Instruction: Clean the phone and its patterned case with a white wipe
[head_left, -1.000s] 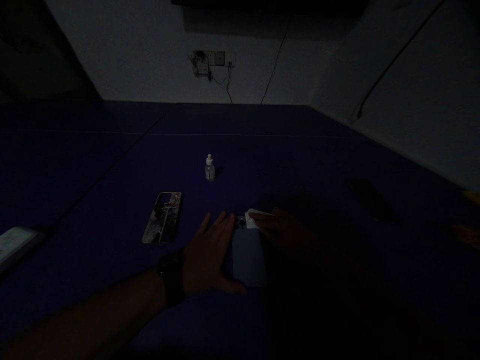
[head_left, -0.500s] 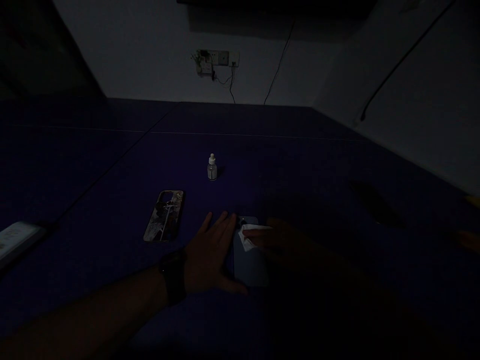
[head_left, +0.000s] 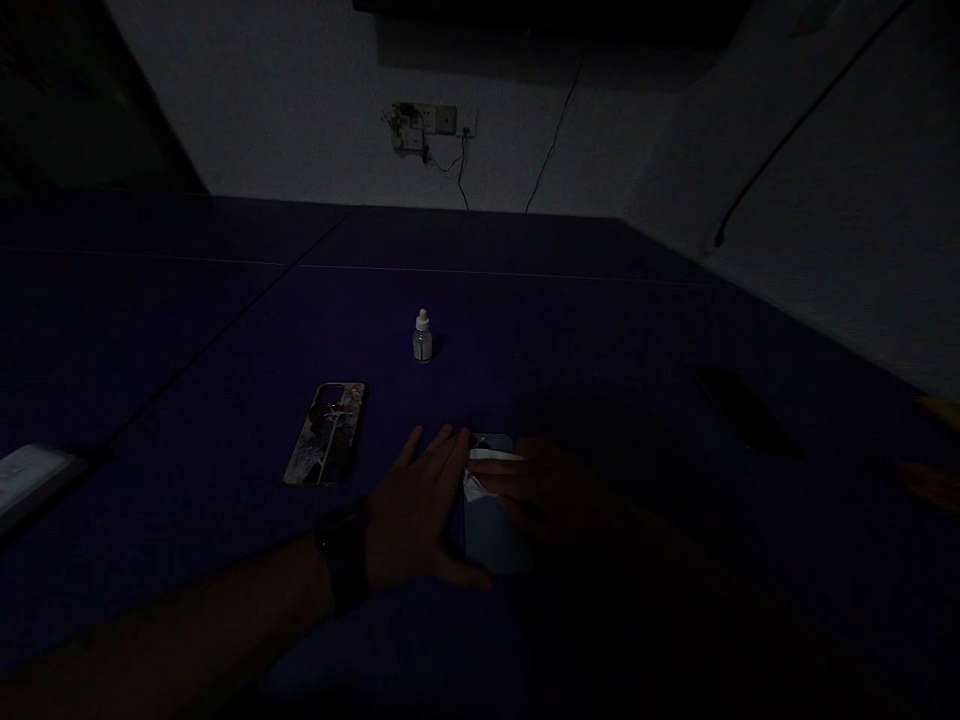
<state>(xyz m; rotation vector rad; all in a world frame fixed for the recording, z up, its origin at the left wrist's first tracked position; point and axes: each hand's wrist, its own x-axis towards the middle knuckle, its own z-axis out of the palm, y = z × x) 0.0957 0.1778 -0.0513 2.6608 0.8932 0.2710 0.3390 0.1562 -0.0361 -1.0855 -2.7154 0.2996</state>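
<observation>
A light blue-grey smartphone (head_left: 491, 540) lies back up on the dark purple surface, its camera block at the far end. Along its left edge rests my left hand (head_left: 416, 510), flat with fingers spread and the thumb at the near end of the phone. My right hand (head_left: 536, 490) presses a white tissue (head_left: 480, 487) onto the upper part of the phone's back; its fingers are partly lost in shadow. Left of my left hand lies a patterned phone case (head_left: 326, 435). A small dropper bottle (head_left: 422, 340) with a white cap stands upright beyond the phone.
At the far left edge is a white power strip (head_left: 34, 475). A dark flat object (head_left: 742, 408) lies to the right, its kind hard to make out. Wall sockets (head_left: 431, 122) with cables are on the back wall. The room is very dim.
My right hand has slid the tissue a little to the left across the phone's back, close to my left fingers. My left hand stays in place beside the phone.
</observation>
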